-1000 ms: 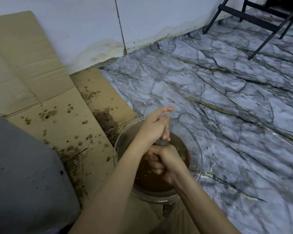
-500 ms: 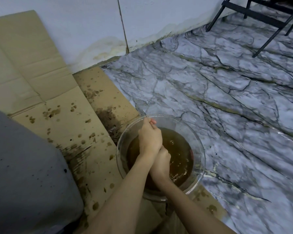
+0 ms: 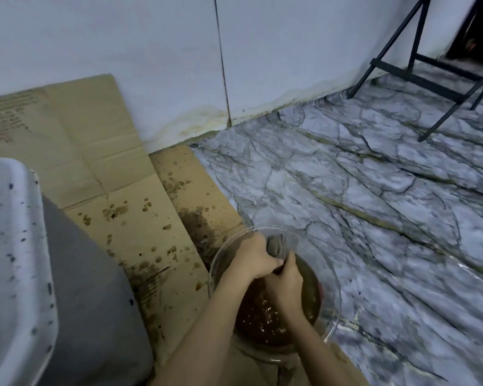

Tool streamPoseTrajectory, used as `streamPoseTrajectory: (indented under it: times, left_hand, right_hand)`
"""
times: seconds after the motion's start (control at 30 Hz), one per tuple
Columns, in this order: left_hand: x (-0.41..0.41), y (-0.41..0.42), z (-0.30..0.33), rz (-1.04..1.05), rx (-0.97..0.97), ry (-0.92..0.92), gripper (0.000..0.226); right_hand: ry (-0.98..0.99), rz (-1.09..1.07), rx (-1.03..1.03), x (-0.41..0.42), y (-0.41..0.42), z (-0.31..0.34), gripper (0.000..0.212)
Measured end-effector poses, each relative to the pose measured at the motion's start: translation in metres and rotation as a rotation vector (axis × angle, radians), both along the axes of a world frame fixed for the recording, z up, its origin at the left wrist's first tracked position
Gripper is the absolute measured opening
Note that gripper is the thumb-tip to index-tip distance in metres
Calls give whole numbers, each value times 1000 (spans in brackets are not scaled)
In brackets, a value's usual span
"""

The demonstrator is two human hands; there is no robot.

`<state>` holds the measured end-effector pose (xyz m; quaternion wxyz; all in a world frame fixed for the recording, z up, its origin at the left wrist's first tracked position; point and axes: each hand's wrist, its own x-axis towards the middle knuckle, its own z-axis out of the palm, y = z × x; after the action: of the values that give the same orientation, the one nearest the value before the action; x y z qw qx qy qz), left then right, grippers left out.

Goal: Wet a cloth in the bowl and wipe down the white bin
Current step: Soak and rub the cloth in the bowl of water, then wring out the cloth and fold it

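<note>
Head view: both hands over the clear bowl [image 3: 333,316], which sits on the marbled floor [image 3: 374,218] at the edge of spattered cardboard [image 3: 140,218]. Left hand [image 3: 255,257] and right hand [image 3: 286,282] clamp around the grey cloth [image 3: 276,245], fingers curled tight, a twisted end poking up between them; likely a wringing grip, though the cloth's lower part is hidden. Murky brown water fills the bowl. The white bin [image 3: 11,260], speckled with dark spots, stands well apart at far left. Risks: hard twisting may spray dirty water onto the cardboard; downward pressure near the rim could tip the bowl; grimy water may smear the bin.
</note>
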<state>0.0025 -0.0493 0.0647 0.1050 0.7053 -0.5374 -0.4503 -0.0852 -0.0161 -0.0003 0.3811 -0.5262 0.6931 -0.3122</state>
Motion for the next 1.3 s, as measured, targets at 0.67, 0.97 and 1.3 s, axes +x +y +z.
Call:
streamPoseTrajectory:
  times: [0.67, 0.97, 1.3]
  left_hand:
    - [162, 211, 381, 556, -980, -16, 33]
    - [225, 316, 469, 459, -1050, -79, 34]
    - [269, 339, 494, 563, -1211, -125, 34]
  right_hand:
    - [-1133, 556, 151, 104, 132, 383, 31]
    - [-722, 869, 148, 193, 232, 457, 68]
    - [-504, 944, -334, 238, 250, 496, 37]
